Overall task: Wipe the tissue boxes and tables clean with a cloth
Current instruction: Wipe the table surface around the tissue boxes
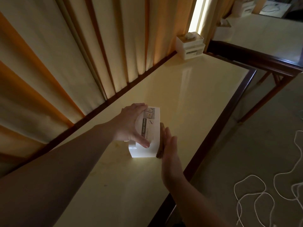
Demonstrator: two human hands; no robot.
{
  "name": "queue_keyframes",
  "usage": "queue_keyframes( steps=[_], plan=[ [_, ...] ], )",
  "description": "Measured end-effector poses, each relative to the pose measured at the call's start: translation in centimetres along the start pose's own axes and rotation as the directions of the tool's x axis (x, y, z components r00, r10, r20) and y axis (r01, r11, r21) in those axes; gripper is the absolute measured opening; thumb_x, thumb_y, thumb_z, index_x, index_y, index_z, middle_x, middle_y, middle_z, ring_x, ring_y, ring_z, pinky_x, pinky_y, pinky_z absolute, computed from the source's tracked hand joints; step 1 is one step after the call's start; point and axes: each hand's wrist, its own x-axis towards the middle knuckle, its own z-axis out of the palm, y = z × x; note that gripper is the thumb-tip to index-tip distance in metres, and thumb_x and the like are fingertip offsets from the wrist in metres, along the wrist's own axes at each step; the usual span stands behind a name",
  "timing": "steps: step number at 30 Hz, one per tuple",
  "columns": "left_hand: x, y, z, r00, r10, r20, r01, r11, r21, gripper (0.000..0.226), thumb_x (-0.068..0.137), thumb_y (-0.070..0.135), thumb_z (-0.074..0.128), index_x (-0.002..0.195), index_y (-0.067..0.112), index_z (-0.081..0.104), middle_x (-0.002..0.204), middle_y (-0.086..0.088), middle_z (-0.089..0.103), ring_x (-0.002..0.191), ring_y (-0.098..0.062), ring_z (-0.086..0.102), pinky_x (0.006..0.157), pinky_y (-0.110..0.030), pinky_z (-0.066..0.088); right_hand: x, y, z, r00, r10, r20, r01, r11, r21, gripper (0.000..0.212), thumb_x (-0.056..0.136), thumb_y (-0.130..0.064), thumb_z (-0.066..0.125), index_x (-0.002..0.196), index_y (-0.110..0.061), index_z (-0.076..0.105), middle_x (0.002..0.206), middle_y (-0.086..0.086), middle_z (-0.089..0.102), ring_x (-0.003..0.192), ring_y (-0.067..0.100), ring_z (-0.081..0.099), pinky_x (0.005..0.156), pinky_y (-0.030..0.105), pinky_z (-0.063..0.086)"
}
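A white tissue box (151, 128) with a "TISSUE HOLDER" label stands on the cream table (188, 95) near its middle. My left hand (131, 125) grips the box from the left, fingers over its top edge and thumb on the labelled face. My right hand (168, 145) presses a brown cloth (161, 141) flat against the box's right side, fingers straight. Only the cloth's edge shows between palm and box. A second white tissue box (191, 46) stands at the table's far corner.
Pleated curtains (73, 54) hang along the table's left edge. A second table (262, 40) with dark wooden legs adjoins at the far right and carries more white boxes (242, 7). A white cord (255, 199) lies looped on the carpet to the right.
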Motion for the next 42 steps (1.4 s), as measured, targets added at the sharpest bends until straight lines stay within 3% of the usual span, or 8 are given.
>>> queue_keyframes(
  steps=[8, 14, 19, 27, 32, 35, 39, 42],
  plan=[
    [-0.6, 1.1, -0.3, 1.000, 0.005, 0.001, -0.005, 1.000, 0.016, 0.147, 0.047, 0.059, 0.097, 0.163, 0.029, 0.013, 0.166, 0.021, 0.013, 0.146, -0.005, 0.015, 0.127, -0.050, 0.012, 4.1, 0.5, -0.5, 0.999, 0.043, 0.012, -0.042, 0.995, -0.095, 0.061, 0.110, -0.057, 0.003, 0.135, -0.045, 0.058, 0.130, -0.006, 0.073, 0.122, 0.014, 0.068, 0.111, 0.045, 0.051],
    [-0.5, 1.1, -0.3, 1.000, -0.001, 0.015, 0.000, 1.000, 0.029, 0.149, 0.046, 0.060, 0.097, 0.163, 0.031, 0.010, 0.166, 0.021, 0.010, 0.148, -0.008, 0.012, 0.127, -0.054, 0.009, 0.0, 2.5, -0.8, 0.986, 0.115, -0.121, -0.118, 0.993, -0.024, 0.040, 0.109, -0.058, 0.009, 0.135, -0.062, 0.039, 0.152, -0.023, 0.054, 0.128, 0.004, 0.058, 0.088, 0.019, 0.044],
    [-0.7, 1.2, -0.3, 1.000, 0.006, 0.005, -0.006, 0.999, 0.037, 0.148, 0.047, 0.063, 0.095, 0.164, 0.030, 0.011, 0.168, 0.017, 0.011, 0.149, -0.009, 0.013, 0.127, -0.054, 0.008, 3.6, -0.1, -1.1, 0.981, 0.090, -0.169, -0.092, 0.996, -0.004, 0.061, 0.103, -0.055, 0.051, 0.159, -0.037, 0.038, 0.153, -0.010, 0.058, 0.134, 0.015, 0.060, 0.115, 0.048, 0.047],
    [-0.8, 1.2, -0.5, 1.000, -0.001, 0.006, 0.001, 0.999, 0.049, 0.147, 0.048, 0.063, 0.095, 0.163, 0.029, 0.011, 0.167, 0.016, 0.013, 0.149, -0.013, 0.015, 0.126, -0.053, 0.012, 3.6, 0.7, -2.6, 0.952, 0.134, -0.275, -0.164, 0.982, -0.090, 0.059, 0.098, 0.009, 0.040, 0.151, -0.012, 0.052, 0.124, 0.016, 0.073, 0.079, 0.015, 0.066, 0.051, 0.021, 0.051],
    [-0.7, 1.1, -0.2, 1.000, -0.017, 0.003, 0.016, 0.999, 0.052, 0.146, 0.048, 0.064, 0.094, 0.163, 0.030, 0.010, 0.166, 0.016, 0.014, 0.149, -0.016, 0.016, 0.125, -0.054, 0.012, 5.7, -0.2, -4.3, 0.958, -0.052, -0.280, -0.040, 0.949, -0.313, 0.054, 0.102, -0.003, 0.048, 0.153, -0.021, 0.052, 0.136, -0.001, 0.070, 0.109, 0.017, 0.072, 0.095, 0.039, 0.060],
    [-0.7, 1.0, 0.0, 0.999, -0.031, -0.013, 0.032, 0.998, 0.059, 0.147, 0.047, 0.066, 0.093, 0.163, 0.031, 0.010, 0.166, 0.017, 0.013, 0.150, -0.013, 0.015, 0.126, -0.051, 0.011, 7.2, 0.1, -6.9, 0.970, -0.225, -0.097, 0.103, 0.735, -0.671, 0.045, 0.111, -0.017, 0.048, 0.155, -0.026, 0.051, 0.153, -0.006, 0.057, 0.141, 0.012, 0.053, 0.119, 0.032, 0.041],
    [-0.8, 1.5, 0.1, 0.998, -0.061, -0.026, 0.063, 0.997, 0.052, 0.147, 0.050, 0.062, 0.095, 0.164, 0.031, 0.007, 0.167, 0.018, 0.010, 0.148, -0.007, 0.010, 0.125, -0.042, 0.008, 8.9, 2.9, -11.7, 0.949, 0.111, 0.295, 0.302, -0.056, -0.952, 0.057, 0.114, -0.029, 0.028, 0.168, -0.020, 0.011, 0.175, 0.003, -0.006, 0.163, 0.026, 0.002, 0.131, 0.049, 0.012],
    [-0.9, 1.8, 0.0, 0.996, -0.092, -0.016, 0.093, 0.993, 0.067, 0.149, 0.049, 0.063, 0.095, 0.164, 0.032, 0.005, 0.168, 0.017, 0.008, 0.150, -0.008, 0.006, 0.126, -0.043, 0.002, 9.0, 4.5, -13.8, 0.917, 0.179, 0.356, 0.389, -0.211, -0.897, 0.069, 0.111, -0.055, 0.014, 0.168, -0.020, -0.004, 0.168, 0.002, -0.027, 0.161, 0.026, -0.016, 0.130, 0.052, -0.004]
  ],
)
